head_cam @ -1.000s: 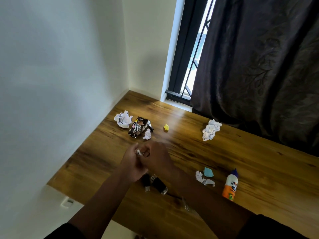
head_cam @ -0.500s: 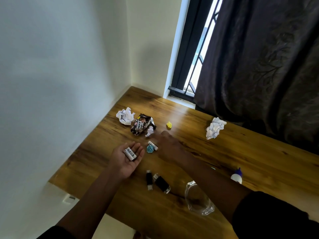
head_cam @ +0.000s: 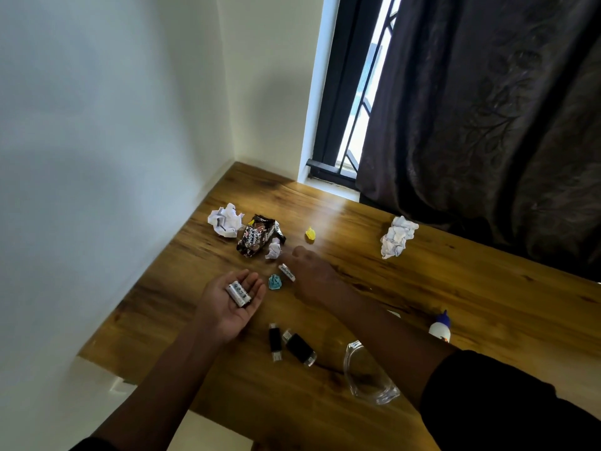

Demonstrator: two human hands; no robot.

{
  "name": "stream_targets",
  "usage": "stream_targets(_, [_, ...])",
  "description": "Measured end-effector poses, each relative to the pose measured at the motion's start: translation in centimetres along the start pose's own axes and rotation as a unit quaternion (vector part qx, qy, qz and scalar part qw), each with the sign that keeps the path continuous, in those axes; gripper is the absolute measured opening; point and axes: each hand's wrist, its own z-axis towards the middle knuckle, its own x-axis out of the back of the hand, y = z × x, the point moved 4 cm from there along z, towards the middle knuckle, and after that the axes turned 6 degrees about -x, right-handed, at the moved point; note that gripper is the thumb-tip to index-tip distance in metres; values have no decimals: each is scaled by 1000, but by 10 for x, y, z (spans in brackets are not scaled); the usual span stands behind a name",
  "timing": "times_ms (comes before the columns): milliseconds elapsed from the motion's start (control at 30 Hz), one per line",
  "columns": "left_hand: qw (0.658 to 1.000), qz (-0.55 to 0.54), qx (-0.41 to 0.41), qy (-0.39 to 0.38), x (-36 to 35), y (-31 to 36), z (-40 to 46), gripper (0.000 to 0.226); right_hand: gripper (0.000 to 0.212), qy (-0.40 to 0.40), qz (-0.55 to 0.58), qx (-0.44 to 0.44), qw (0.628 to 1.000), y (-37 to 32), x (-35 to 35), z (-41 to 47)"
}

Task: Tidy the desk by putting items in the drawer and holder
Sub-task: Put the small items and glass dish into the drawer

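The left hand (head_cam: 231, 299) lies palm up over the wooden desk (head_cam: 471, 288), fingers loosely spread, with white batteries (head_cam: 239, 291) resting across the palm — it carries them without curling round them. The right hand (head_cam: 309, 271) reaches across the desk, back of the hand up; its fingers sit at a further white battery (head_cam: 288, 272) on the wood, but whether they pinch it or merely touch it cannot be told from this angle.

Just beside that battery lies a small crumpled blue paper (head_cam: 275, 282). Farther back, near the wall, a crumpled white paper ball (head_cam: 225, 219) sits beside a dark snack wrapper (head_cam: 258, 235), and a smaller white paper scrap (head_cam: 273, 249) touches the wrapper's near edge. A tiny yellow scrap (head_cam: 310, 234) lies apart, toward the window, and a larger crumpled white paper (head_cam: 397, 236) rests near the dark curtain (head_cam: 487, 109).

Nearer the person, two black USB sticks (head_cam: 291, 345) lie side by side — close to a clear plastic container (head_cam: 367, 375) partly hidden by the right forearm. A glue bottle with a blue cap (head_cam: 440, 327) shows just beyond that arm.
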Motion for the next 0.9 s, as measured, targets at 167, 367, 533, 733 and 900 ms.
stream_targets(167, [1000, 3, 0, -16, -10, -2, -1, 32, 58, 61, 97, -21, 993, 9, 15, -9])
stream_targets(367, [997, 28, 7, -68, -38, -15, -11, 33, 57, 120, 162, 31, 979, -9, 47, -20])
stream_targets(533, [988, 59, 5, -142, -57, -28, -18, 24, 57, 116, 100, 104, 983, -33, 56, -43])
stream_targets(733, [992, 39, 56, -103, -45, -45, -11, 30, 50, 141, 13, 105, 984, -28, 45, -69])
stream_targets(900, [989, 78, 63, -111, -48, -64, -14, 32, 35, 146, 32, 89, 985, -20, 35, -81])
